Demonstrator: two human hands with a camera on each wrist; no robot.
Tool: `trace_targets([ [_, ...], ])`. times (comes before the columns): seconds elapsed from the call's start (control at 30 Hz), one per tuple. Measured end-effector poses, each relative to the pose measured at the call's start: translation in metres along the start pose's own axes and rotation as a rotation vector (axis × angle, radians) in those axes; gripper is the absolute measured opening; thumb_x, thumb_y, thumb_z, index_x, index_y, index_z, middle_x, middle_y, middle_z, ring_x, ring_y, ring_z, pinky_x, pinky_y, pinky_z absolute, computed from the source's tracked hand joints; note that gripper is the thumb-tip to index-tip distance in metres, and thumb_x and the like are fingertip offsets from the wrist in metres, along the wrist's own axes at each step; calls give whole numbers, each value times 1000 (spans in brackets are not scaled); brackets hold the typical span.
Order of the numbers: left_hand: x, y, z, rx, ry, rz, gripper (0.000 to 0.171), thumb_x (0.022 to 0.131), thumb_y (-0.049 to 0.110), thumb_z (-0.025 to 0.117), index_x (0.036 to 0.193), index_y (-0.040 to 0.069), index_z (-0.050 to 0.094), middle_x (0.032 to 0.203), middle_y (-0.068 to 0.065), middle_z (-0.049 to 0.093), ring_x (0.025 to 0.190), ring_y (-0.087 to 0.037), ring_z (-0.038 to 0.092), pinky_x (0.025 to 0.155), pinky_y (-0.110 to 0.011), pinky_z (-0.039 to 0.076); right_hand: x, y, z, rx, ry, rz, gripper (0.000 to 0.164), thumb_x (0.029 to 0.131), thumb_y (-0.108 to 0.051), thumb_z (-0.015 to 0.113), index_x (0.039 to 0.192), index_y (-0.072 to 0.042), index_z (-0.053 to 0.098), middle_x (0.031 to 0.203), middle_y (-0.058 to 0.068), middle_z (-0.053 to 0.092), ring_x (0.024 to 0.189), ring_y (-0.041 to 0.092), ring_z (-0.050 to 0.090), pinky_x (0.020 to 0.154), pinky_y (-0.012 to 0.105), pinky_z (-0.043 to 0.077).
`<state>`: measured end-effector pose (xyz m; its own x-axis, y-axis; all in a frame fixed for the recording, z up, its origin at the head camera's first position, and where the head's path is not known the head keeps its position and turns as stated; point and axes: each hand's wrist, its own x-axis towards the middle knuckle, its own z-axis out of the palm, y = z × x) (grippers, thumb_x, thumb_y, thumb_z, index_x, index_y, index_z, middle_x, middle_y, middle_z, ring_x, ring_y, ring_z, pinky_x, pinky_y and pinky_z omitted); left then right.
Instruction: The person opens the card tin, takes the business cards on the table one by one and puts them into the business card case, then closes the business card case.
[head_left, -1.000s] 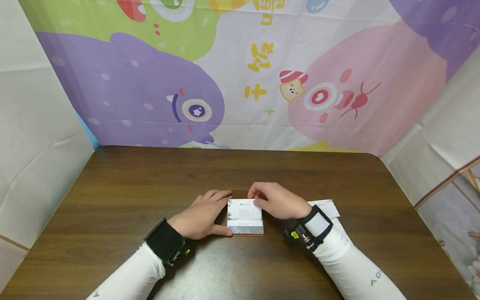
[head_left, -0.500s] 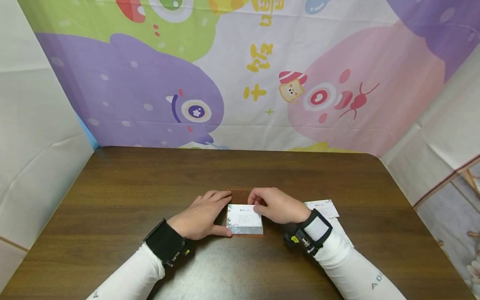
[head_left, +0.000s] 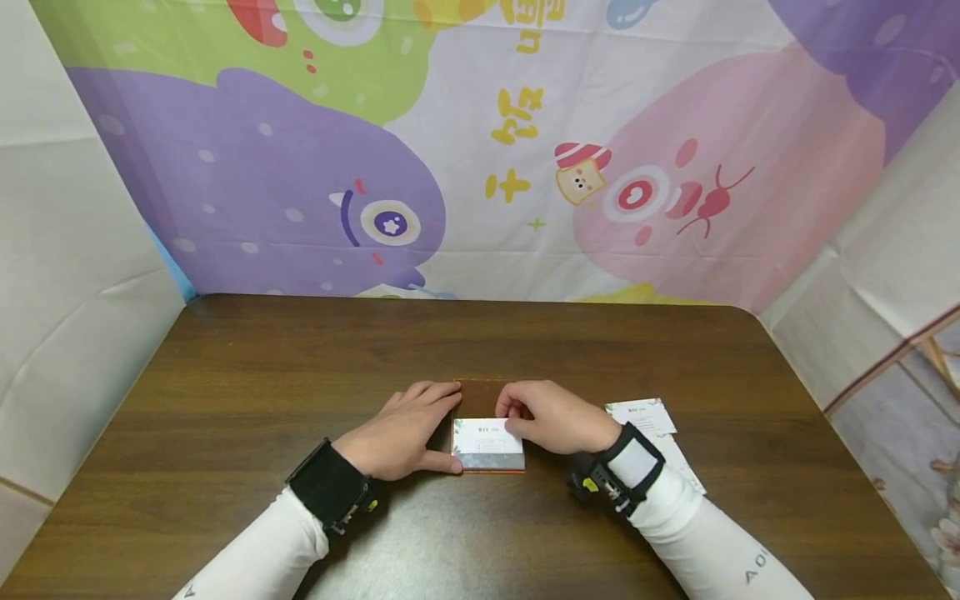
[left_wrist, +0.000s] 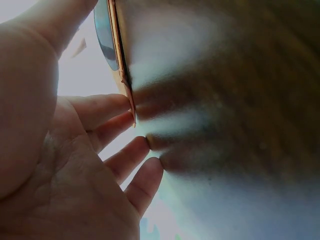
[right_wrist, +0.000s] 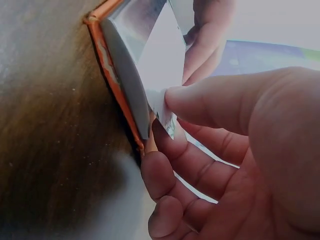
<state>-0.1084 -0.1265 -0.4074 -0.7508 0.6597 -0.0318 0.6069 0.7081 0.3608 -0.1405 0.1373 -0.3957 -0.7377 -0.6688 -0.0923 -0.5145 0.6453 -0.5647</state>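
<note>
A small brown folder with orange edges [head_left: 477, 400] lies flat on the wooden table. Across its near end runs a grey, shiny pocket [head_left: 489, 462]. A white printed card [head_left: 480, 433] with leaf decoration has its near part tucked into that pocket. My right hand [head_left: 562, 417] pinches the card's far right corner between thumb and fingers; the right wrist view shows the thumb [right_wrist: 200, 102] pressing on the card. My left hand [head_left: 401, 433] lies spread along the folder's left side, fingertips [left_wrist: 129, 102] at its edge and thumb at the near left corner.
To the right, two more white cards [head_left: 645, 415] lie on the table, partly overlapped by the right wrist strap [head_left: 626, 467]. A cartoon-printed cloth [head_left: 510, 167] hangs behind the table's far edge. White cloth [head_left: 82, 275] closes off the left side.
My right hand has drawn the card toward the near end, deeper into the grey pocket. More of the folder's brown inside shows above it. My left hand has stayed in place.
</note>
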Motion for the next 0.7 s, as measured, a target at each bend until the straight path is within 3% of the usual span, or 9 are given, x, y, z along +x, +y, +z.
trace_targets([
  [0.7, 0, 1, 0, -7, -8, -15, 94, 85, 63, 66, 152, 2, 40, 159, -10, 31, 143, -30, 27, 107, -53, 31, -3, 0, 4, -26, -31, -1, 5, 95, -17, 63, 98, -21, 65, 82, -8, 59, 73, 8, 55, 65, 27, 48],
])
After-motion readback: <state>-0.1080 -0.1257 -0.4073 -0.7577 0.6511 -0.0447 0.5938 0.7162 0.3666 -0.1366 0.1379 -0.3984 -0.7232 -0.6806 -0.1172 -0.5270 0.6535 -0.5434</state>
